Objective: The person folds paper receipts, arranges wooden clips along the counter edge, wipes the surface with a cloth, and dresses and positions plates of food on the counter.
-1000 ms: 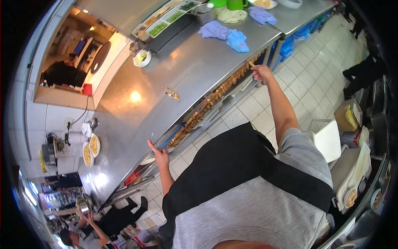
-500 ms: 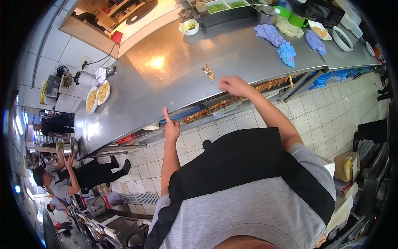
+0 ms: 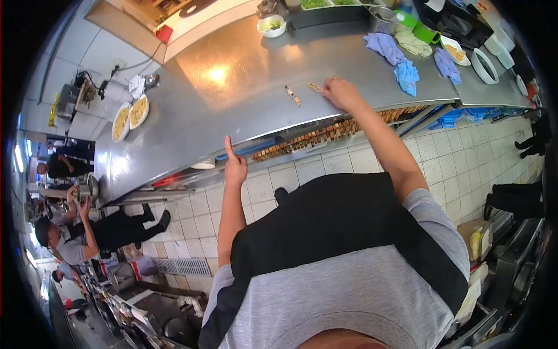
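Note:
My right hand [image 3: 341,93] is low over the steel counter [image 3: 238,99], its fingers pinched on a small wooden clothespin [image 3: 314,86]. To the left of it, another clothespin [image 3: 292,96] with dark marks lies on the metal. At the counter's front edge is my left hand [image 3: 235,167], holding nothing, its index finger stretched out and the other fingers partly curled. Beneath that edge runs a long row of wooden clothespins [image 3: 314,138], clipped side by side.
Two oval dishes of yellowish food, one a white dish [image 3: 120,123], stand at the left. Farther back are a white bowl of greens [image 3: 271,27], purple cloths [image 3: 383,49] and a blue cloth [image 3: 406,77]. A co-worker [image 3: 87,232] stands at left.
My right hand has moved onto the counter and taken one of the two clothespins lying together, shifting it right. My left hand stays near the edge, finger still extended.

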The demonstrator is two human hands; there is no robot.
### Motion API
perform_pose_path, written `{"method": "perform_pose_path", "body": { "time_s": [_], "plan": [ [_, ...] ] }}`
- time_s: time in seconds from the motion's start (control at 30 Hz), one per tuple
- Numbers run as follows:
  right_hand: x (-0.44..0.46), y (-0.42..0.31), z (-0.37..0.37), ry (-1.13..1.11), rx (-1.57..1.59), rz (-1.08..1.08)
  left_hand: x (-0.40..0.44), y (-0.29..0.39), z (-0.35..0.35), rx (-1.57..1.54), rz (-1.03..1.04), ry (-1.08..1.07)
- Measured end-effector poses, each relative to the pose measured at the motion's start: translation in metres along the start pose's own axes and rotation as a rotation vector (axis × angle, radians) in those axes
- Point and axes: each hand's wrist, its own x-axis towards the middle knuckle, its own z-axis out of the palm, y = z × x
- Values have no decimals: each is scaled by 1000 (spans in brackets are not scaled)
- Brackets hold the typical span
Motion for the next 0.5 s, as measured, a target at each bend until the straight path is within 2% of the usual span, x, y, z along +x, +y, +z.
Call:
{"method": "perform_pose_path", "body": {
  "time_s": [0.23, 0.33, 0.4, 0.47, 0.5],
  "plan": [
    [-55, 16, -25, -9, -133, -122, 0, 5, -4, 21, -19, -24],
    [-67, -2, -27, -109, -83, -38, -2, 3, -2, 39, -32, -15],
    [-78, -29, -23, -275, 409, 20, -2, 5, -4, 26, -33, -22],
    [-86, -62, -6, -578, 903, 95, -1, 5, -5, 18, -20, -26],
    [-89, -71, 13, -699, 998, 42, -1, 5, -5, 18, -11, -23]
  ]
}}
